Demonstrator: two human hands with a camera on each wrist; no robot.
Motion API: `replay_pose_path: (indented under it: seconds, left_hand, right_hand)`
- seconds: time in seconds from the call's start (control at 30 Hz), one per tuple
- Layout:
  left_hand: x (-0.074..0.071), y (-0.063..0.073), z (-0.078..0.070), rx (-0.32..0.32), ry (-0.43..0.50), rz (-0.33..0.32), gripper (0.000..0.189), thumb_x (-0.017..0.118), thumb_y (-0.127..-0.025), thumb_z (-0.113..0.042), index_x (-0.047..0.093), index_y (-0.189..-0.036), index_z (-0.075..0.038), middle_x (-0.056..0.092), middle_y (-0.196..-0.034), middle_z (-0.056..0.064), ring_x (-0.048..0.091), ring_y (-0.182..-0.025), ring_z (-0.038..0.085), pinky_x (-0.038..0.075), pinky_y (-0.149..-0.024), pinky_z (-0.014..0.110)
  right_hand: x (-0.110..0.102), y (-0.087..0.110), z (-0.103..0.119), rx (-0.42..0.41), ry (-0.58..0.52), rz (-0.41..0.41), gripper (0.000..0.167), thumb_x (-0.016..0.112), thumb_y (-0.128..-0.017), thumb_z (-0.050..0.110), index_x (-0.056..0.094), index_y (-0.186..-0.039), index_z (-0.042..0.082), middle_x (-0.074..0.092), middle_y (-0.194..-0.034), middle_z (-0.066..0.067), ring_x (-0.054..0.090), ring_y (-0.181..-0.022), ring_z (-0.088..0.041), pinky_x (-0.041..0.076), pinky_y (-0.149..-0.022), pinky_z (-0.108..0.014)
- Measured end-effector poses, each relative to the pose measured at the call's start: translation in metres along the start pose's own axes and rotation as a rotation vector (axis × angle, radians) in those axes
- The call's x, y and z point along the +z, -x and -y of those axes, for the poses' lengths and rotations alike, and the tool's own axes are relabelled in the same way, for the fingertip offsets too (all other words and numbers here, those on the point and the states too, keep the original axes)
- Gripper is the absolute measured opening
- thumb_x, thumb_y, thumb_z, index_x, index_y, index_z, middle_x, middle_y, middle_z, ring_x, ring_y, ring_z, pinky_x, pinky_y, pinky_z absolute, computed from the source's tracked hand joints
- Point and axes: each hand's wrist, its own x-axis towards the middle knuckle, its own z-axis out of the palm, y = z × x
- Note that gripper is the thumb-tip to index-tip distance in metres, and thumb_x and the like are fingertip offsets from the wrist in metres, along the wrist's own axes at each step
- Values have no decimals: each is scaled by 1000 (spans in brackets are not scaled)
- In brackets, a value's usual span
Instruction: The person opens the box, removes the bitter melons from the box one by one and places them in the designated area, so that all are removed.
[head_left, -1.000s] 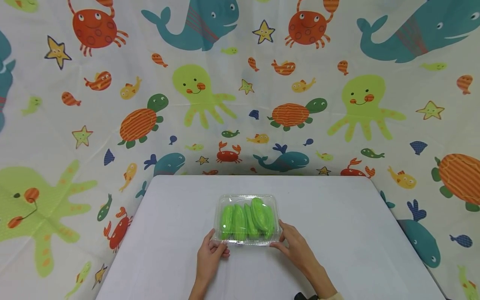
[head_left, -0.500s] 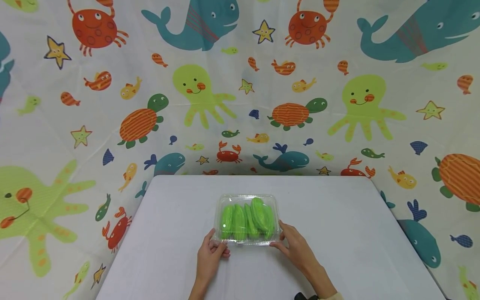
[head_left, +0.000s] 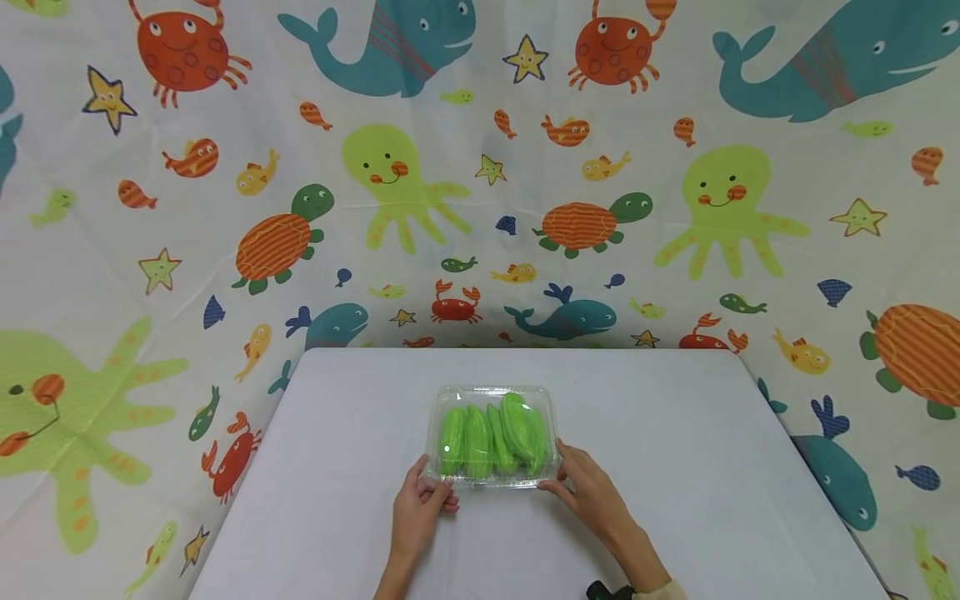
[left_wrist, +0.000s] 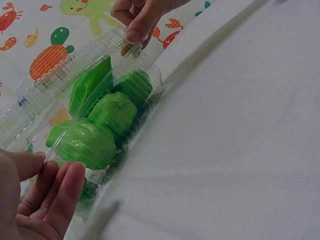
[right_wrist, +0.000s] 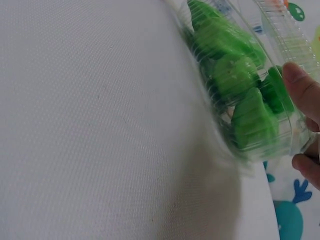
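A clear plastic clamshell box (head_left: 487, 482) with its lid down stands on the white table in the head view. Several long, bright green, ridged vegetable-like pieces (head_left: 478, 442) lie side by side inside it. At the near left corner my left hand (head_left: 417, 508) pinches the box's rim between thumb and fingers. My right hand (head_left: 592, 492) grips the near right corner; in the right wrist view its thumb (right_wrist: 300, 85) lies over the rim and a finger sits beneath. The left wrist view shows both hands at the rim's two ends.
The white tabletop (head_left: 660, 467) spreads around the box. Behind and beside it hangs a cloth (head_left: 480, 275) printed with sea animals. A dark strap-like object (head_left: 607, 590) shows at the right wrist.
Both hands keep their hold and the box stays in place on the table. The head view has shifted very slightly.
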Motion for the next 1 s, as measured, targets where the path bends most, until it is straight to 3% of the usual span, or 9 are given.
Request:
replay_pose_path:
  seconds: [0.17, 0.3, 0.47, 0.6, 1.0]
  left_hand:
    - [-1, 1, -2, -6, -7, 11, 71, 65, -95, -6, 27, -154, 4, 68, -92, 18, 73, -69, 15, 63, -68, 28]
    - [-1, 1, -3, -16, -8, 11, 73, 67, -95, -10, 26, -155, 2, 69, -93, 17, 73, -70, 16, 63, -69, 28]
    - [0, 3, -2, -7, -17, 8, 74, 67, -96, -13, 25, -155, 2, 69, -95, 21, 73, -70, 17, 63, -69, 28]
    - [1, 4, -1, -4, -24, 2, 74, 67, -96, -13, 24, -155, 3, 70, -93, 20, 73, -69, 17, 63, -69, 28]
    - [1, 2, -1, -10, -14, -10, 74, 66, -96, -11, 24, -155, 3, 70, -97, 22, 73, -71, 15, 63, -68, 27]
  right_hand:
    - [0, -1, 1, 1, 8, 5, 74, 84, -75, 37, 59, -130, -7, 71, -106, -6, 68, -111, -23, 58, -87, -31]
    - [1, -1, 0, -17, 14, -4, 74, 83, -77, 36, 59, -130, -8, 71, -112, -12, 68, -108, -22, 58, -84, -28]
    - [5, 2, -2, -73, 18, -22, 68, 68, -90, 42, 57, -130, -12, 70, -115, -16, 67, -100, -19, 57, -79, -20]
    - [5, 3, 1, -94, 22, -38, 67, 54, -97, 45, 56, -130, -13, 69, -116, -18, 68, -105, -24, 58, -79, -20]
    - [6, -1, 6, -83, 51, -54, 66, 46, -100, 45, 56, -127, -14, 68, -113, -21, 69, -103, -26, 58, -78, -20]
